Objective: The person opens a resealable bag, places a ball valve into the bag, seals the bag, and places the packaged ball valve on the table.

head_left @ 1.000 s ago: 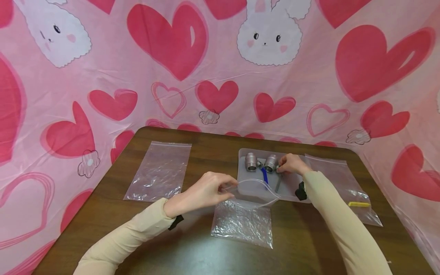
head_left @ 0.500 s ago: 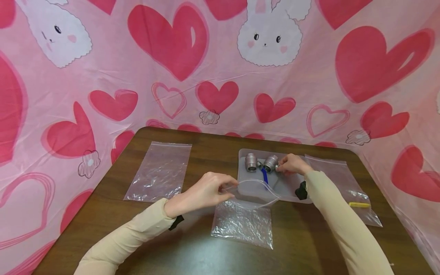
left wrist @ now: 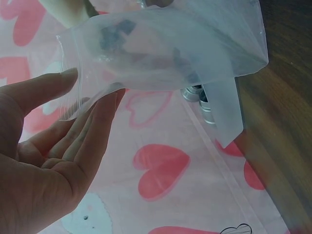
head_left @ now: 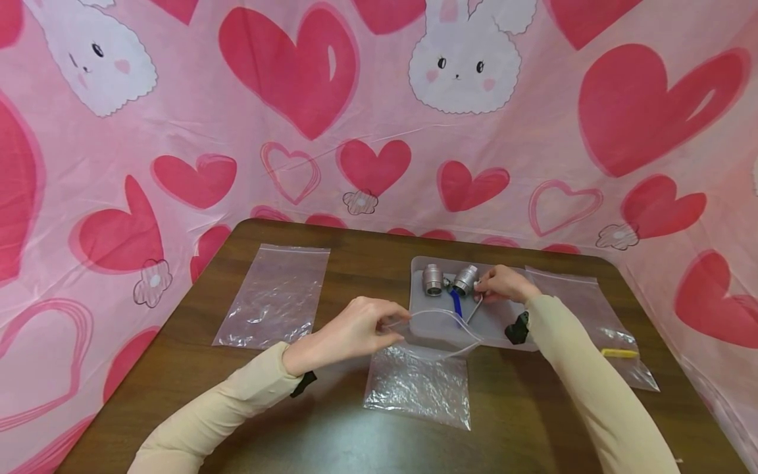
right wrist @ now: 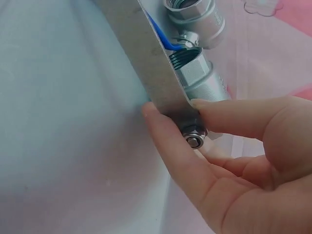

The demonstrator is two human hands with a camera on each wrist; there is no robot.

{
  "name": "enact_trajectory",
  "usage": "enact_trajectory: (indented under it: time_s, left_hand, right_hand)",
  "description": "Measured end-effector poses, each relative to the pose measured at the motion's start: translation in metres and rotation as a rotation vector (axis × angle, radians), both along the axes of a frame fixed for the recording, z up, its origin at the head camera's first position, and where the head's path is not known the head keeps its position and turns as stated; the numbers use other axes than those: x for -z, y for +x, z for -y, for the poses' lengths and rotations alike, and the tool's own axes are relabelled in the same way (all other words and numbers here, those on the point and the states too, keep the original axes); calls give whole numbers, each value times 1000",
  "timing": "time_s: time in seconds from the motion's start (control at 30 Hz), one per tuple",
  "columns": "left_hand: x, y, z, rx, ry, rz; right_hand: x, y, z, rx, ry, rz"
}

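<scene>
My left hand (head_left: pixel 355 332) grips the mouth of a clear zip bag (head_left: pixel 423 385), thumb at one lip and fingers under the other, and the mouth gapes. My right hand (head_left: pixel 503 284) is over the right side of a translucent tray (head_left: pixel 509 336). Between thumb and fingers it pinches a flat grey lever (right wrist: pixel 141 53) by its end with the nut (right wrist: pixel 194 141). The lever slants down toward the bag's mouth. A metal ball valve (head_left: pixel 465 280) lies right beside these fingertips. Another valve (head_left: pixel 433 280) stands to its left, and a blue lever (head_left: pixel 456 303) lies between them.
A flat zip bag (head_left: pixel 275 289) lies on the left of the wooden table (head_left: pixel 308 421). Another zip bag (head_left: pixel 568 296), with a yellow strip (head_left: pixel 618 353) on it, lies to the tray's right. A pink heart-print cloth (head_left: pixel 379 85) hangs behind the table.
The grey lever in my right hand has swung, its free end moving left toward the bag's mouth. My left hand and the bag have stayed in place.
</scene>
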State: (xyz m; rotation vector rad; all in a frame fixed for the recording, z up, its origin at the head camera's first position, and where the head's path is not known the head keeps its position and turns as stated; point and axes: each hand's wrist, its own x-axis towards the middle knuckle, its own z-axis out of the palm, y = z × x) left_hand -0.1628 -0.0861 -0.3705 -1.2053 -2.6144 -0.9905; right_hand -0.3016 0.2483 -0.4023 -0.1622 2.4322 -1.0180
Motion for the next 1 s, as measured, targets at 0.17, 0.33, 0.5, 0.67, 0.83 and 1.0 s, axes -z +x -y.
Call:
enact_trajectory:
  time_s: [0.17, 0.33, 0.5, 0.67, 0.83, 1.0]
  left_hand:
    - [0, 0, 0, 2, 1, 7]
    - [0, 0, -1, 2, 0, 4]
    - [0, 1, -1, 3, 0, 11]
    - [0, 1, -1, 4, -1, 17]
    - [0, -1, -1, 9, 1, 19]
    - [0, -1, -2, 7, 2, 8]
  right_hand:
    - [-2, 3, -1, 23, -25, 2]
    - [-4, 8, -1, 51, -42, -15]
    - [-3, 14, -1, 66, -73, -47]
    - [-2, 19, -2, 84, -94, -94]
    - [-8, 27, 0, 108, -103, -164]
    - [-20, 37, 5, 120, -77, -241]
